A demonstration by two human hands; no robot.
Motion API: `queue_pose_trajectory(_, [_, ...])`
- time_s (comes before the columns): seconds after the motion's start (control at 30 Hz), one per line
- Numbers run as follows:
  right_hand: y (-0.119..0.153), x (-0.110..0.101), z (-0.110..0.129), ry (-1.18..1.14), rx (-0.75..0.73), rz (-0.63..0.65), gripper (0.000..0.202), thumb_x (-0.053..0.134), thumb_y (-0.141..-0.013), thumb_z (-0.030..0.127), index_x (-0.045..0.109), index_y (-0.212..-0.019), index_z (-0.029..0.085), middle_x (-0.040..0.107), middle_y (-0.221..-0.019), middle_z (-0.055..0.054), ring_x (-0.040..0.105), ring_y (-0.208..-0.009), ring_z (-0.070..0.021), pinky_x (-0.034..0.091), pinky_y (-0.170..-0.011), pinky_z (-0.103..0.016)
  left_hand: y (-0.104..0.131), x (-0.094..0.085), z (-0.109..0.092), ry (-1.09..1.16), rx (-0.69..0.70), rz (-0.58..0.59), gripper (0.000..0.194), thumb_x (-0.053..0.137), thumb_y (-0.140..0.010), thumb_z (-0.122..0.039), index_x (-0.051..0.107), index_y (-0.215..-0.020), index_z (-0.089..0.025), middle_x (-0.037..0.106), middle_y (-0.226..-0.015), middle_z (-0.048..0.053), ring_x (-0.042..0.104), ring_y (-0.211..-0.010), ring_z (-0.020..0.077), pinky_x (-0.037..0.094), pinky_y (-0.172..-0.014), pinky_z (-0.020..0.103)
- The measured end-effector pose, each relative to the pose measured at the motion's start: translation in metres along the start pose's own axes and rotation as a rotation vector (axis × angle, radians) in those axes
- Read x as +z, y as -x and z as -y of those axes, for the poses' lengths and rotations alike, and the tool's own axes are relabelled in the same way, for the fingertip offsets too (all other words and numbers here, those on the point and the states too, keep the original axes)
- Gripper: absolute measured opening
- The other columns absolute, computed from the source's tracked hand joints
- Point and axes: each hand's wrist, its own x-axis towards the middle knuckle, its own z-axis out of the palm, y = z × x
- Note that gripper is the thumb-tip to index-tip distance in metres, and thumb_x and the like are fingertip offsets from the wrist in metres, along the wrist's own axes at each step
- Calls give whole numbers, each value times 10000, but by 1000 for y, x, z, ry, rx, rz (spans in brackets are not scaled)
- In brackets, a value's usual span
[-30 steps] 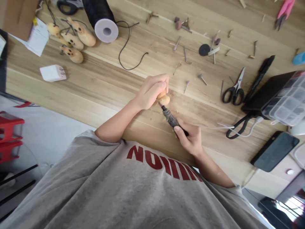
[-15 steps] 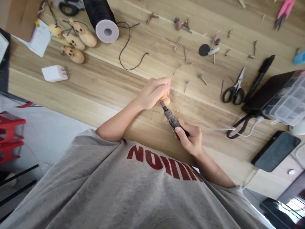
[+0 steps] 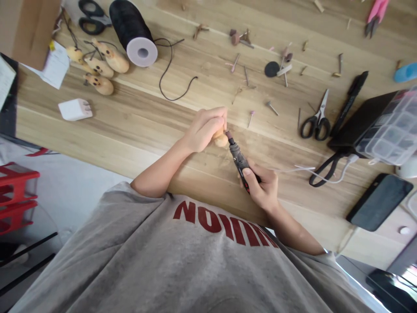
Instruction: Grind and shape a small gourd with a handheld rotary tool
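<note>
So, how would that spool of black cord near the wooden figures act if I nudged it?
The spool would probably roll if pushed sideways, since it is round and seems to lie on its side. Its loose cord looks floppy, given how it curves across the table, so it would likely trail along.

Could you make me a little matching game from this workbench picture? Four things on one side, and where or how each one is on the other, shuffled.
Things:
1. rotary tool
2. small wooden piece
3. spool
4. phone

Places or states:
A. near the picture's right edge
B. gripped in the right hand
C. wound with black cord
D. held in the left hand

Right pairs: 1-B, 2-D, 3-C, 4-A
</note>
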Motion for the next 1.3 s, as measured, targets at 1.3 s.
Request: queue_pose_trajectory(1.3, [-6, -1, 0, -373, 132, -175, 379, 577, -973, 481, 727, -792, 183, 575, -512, 15, 418, -380, -86, 374, -419, -263, -10, 19, -40, 702, -848, -56, 392, 552, -948, -379, 560, -643, -134, 578, -506, -1, 546, -419, 59, 347, -377, 133])
